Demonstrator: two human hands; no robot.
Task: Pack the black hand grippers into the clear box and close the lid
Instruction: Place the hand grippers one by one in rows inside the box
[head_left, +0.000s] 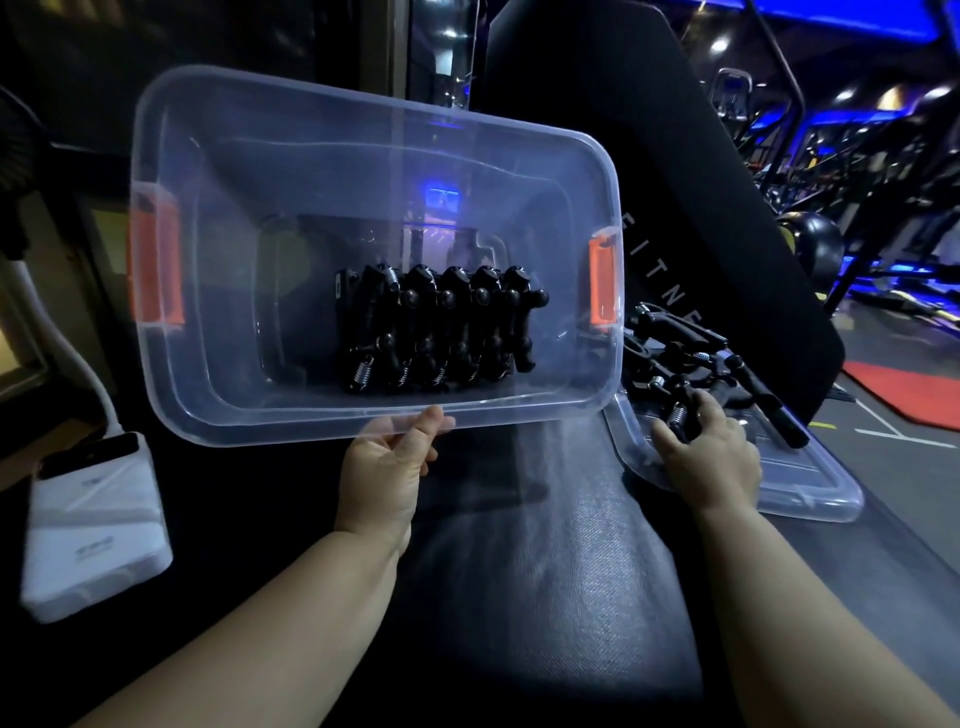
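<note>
The clear box (218, 156) with orange side latches is tipped up with its opening facing me. My left hand (387, 467) grips its near rim from below, thumb on the edge. Several black hand grippers (436, 327) stand packed in a row on its floor. To the right, loose black hand grippers (691, 348) lie in a pile on and behind the clear lid (800, 488), which lies flat on the bench. My right hand (701, 457) rests on the lid, its fingers curled round one hand gripper (680, 410) with a silver spring.
A black padded bench seat (545, 571) lies under everything, its upright backrest (649, 156) behind the box. A white power bank (93, 525) with a cable sits at the left. Gym machines and a red mat (909, 389) fill the right background.
</note>
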